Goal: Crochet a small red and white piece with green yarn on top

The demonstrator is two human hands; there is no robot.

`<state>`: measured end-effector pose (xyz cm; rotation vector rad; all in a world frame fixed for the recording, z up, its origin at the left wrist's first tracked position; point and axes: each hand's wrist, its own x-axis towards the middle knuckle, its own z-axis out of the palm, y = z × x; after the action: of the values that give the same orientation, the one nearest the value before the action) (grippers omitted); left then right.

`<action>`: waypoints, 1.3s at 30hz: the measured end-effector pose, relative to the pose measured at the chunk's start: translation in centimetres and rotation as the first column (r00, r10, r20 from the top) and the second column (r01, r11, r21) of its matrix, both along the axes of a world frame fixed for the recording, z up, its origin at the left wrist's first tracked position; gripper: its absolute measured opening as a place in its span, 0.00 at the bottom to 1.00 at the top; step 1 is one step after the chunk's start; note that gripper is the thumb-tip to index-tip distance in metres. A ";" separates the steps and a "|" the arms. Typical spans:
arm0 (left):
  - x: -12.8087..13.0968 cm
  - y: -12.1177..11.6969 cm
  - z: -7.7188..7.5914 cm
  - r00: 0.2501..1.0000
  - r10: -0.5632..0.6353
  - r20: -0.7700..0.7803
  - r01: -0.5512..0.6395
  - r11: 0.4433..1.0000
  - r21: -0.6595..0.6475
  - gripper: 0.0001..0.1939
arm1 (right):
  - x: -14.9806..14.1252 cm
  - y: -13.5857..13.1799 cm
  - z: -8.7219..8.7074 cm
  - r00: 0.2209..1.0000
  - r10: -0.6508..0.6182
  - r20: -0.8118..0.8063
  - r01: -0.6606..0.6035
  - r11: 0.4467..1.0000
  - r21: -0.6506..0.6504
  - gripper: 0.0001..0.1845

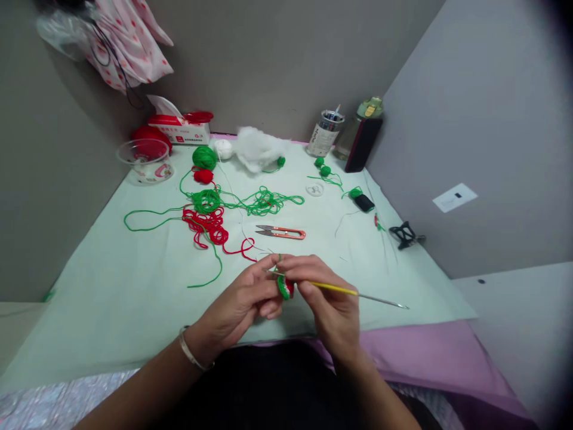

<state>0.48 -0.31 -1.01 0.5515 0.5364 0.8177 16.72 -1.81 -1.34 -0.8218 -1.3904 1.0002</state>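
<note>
The left hand pinched the small crocheted piece over the counter's near edge — apparently to steady it — while the right hand gripped the yellow-handled hook pen-like, probably for fine control; snips lay ahead, seemingly within reach.
</note>
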 end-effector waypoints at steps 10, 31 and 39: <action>-4.1 1.7 -0.1 0.596 0.477 -0.647 0.138 0.732 0.667 0.08 | 1.0 0.6 -0.7 0.977 -0.114 -0.182 0.104 0.993 -0.063 0.09; 0.1 -1.0 -0.4 0.800 0.529 -0.281 -0.242 0.714 0.657 0.14 | -1.4 0.1 0.2 0.948 -0.311 0.072 0.295 0.940 0.172 0.17; 0.1 -0.6 0.6 0.858 0.392 -0.333 -0.219 0.865 0.452 0.08 | -1.4 0.2 -0.2 0.959 -0.277 0.059 0.268 0.955 0.127 0.14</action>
<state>0.56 -0.90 -0.38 1.0531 0.8770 1.1436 15.33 -1.60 -1.51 -0.9417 -1.3436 0.6733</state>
